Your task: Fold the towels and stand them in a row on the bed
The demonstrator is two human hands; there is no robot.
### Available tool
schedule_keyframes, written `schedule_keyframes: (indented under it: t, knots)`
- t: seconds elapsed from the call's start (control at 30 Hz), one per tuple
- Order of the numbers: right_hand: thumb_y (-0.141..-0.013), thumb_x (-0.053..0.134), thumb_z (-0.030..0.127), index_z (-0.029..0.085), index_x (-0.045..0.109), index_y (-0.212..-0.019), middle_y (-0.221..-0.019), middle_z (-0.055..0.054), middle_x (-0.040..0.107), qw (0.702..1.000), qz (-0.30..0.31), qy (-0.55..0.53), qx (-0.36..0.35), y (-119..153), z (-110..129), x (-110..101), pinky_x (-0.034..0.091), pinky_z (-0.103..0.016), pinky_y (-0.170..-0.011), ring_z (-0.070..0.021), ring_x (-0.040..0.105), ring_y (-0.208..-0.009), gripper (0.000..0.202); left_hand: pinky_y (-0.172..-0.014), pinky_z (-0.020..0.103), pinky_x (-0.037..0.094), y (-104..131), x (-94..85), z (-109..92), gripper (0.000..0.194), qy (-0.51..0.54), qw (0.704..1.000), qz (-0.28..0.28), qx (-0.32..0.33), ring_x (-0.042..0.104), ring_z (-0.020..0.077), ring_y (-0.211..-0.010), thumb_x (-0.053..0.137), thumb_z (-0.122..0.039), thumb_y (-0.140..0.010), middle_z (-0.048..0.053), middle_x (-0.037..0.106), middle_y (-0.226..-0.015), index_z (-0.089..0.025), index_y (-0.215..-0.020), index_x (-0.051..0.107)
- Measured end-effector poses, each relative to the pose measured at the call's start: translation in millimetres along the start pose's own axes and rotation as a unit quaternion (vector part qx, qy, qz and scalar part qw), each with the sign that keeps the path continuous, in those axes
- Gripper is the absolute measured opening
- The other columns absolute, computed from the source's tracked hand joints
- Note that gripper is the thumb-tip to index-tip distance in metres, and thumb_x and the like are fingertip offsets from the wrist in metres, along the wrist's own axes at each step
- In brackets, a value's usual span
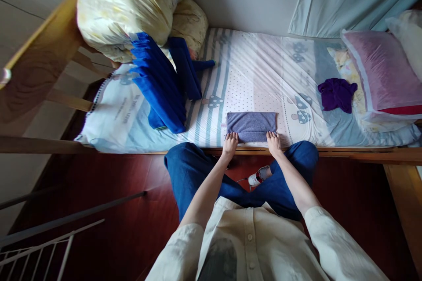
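A grey-purple cloth, which looks like a towel (251, 122), lies folded into a flat rectangle near the front edge of the bed. At its near left corner, my left hand (231, 142) has its fingers curled over the cloth. My right hand (274, 142) grips the near right corner the same way. Between the hands a folded strip runs along the near side. A small pale tag (223, 125) sticks out on the left. My thumbs are mostly hidden.
Folded blue cloths (161, 88) stand to the left, beside big bundled quilts (128, 4). A crumpled purple cloth (336, 95) lies to the right near a pink pillow (385, 68). A wooden rail (349, 153) edges the bed (257, 70). A white rack (66, 257) stands lower left.
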State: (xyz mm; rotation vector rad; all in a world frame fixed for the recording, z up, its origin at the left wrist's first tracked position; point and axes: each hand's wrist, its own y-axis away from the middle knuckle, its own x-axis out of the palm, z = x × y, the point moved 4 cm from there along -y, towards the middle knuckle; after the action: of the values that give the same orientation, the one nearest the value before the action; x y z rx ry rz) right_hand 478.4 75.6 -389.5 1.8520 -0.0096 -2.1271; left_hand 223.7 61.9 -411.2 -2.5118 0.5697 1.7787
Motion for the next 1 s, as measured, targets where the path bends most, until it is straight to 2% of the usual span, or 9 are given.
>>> schedule_keyframes:
  t: [0.2,0.37,0.47,0.57,0.67,0.83,0.9,1.0]
  knots:
    - [-0.092,0.041,0.002,0.015,0.062,-0.141,-0.143,-0.019,0.063,1.000,-0.001,0.005,-0.026,11,-3,-11,0.039,-0.049,-0.114,-0.0289,0.059,-0.134,0.055,-0.121,0.051,0.035,13,-4.4,2,0.063,-0.016,1.000,-0.010,0.019,0.052,0.0315,-0.140,0.037,-0.005,-0.089,0.022,0.057,-0.146,-0.012,-0.151,0.048]
    - [-0.092,0.044,0.001,0.016,0.064,-0.137,-0.140,-0.017,0.066,0.999,0.019,-0.015,-0.037,33,-5,-14,0.045,-0.042,-0.109,-0.0262,0.061,-0.131,0.052,-0.120,0.049,0.037,26,-8.9,2,0.066,-0.017,0.999,0.023,0.042,0.052,0.0312,-0.139,0.041,-0.003,-0.085,0.021,0.058,-0.145,-0.012,-0.150,0.050]
    - [-0.090,0.049,0.001,0.020,0.064,-0.137,-0.140,-0.014,0.066,0.999,0.017,-0.039,-0.024,40,-8,-15,0.045,-0.041,-0.111,-0.0259,0.062,-0.130,0.053,-0.120,0.044,0.037,26,-13.7,2,0.067,-0.007,0.998,0.046,0.042,0.052,0.0289,-0.140,0.043,-0.001,-0.082,0.018,0.058,-0.147,-0.013,-0.147,0.053]
    - [-0.087,0.056,0.004,0.023,0.066,-0.136,-0.135,-0.013,0.069,0.996,0.014,-0.082,0.008,37,-17,-18,0.045,-0.041,-0.112,-0.0273,0.065,-0.125,0.054,-0.117,0.041,0.041,20,-21.4,6,0.067,0.018,0.998,0.064,0.019,0.057,0.0279,-0.136,0.046,-0.001,-0.079,0.015,0.060,-0.146,-0.016,-0.143,0.059]
    - [-0.085,0.061,0.008,0.024,0.069,-0.131,-0.127,-0.009,0.074,0.983,0.012,-0.177,0.040,29,-32,-22,0.048,-0.039,-0.109,-0.0249,0.069,-0.119,0.049,-0.112,0.039,0.046,15,-32.0,19,0.064,0.071,0.994,0.066,-0.040,0.063,0.0286,-0.127,0.051,-0.003,-0.076,0.012,0.068,-0.136,-0.021,-0.136,0.066]
    - [-0.083,0.067,0.023,0.017,0.073,-0.115,-0.109,-0.008,0.078,0.935,-0.046,-0.335,0.108,20,-58,-23,0.055,-0.038,-0.096,-0.0238,0.072,-0.104,0.033,-0.100,0.036,0.054,17,-43.7,42,0.044,0.214,0.967,0.005,-0.138,0.071,0.0269,-0.106,0.060,-0.016,-0.079,0.008,0.078,-0.107,-0.020,-0.121,0.073]
    - [-0.083,0.067,0.031,0.015,0.073,-0.109,-0.101,-0.010,0.078,0.915,-0.065,-0.376,0.132,18,-61,-19,0.057,-0.036,-0.089,-0.0243,0.071,-0.096,0.031,-0.092,0.035,0.056,20,-42.6,47,0.040,0.274,0.945,-0.031,-0.177,0.073,0.0248,-0.095,0.062,-0.026,-0.082,0.007,0.077,-0.096,-0.018,-0.120,0.071]
    - [-0.084,0.066,0.042,0.015,0.071,-0.096,-0.091,-0.011,0.077,0.890,-0.098,-0.422,0.144,13,-61,-15,0.056,-0.033,-0.079,-0.0244,0.070,-0.086,0.030,-0.085,0.033,0.057,21,-40.0,48,0.034,0.328,0.919,-0.084,-0.202,0.072,0.0236,-0.090,0.061,-0.036,-0.084,0.007,0.075,-0.089,-0.016,-0.111,0.069]
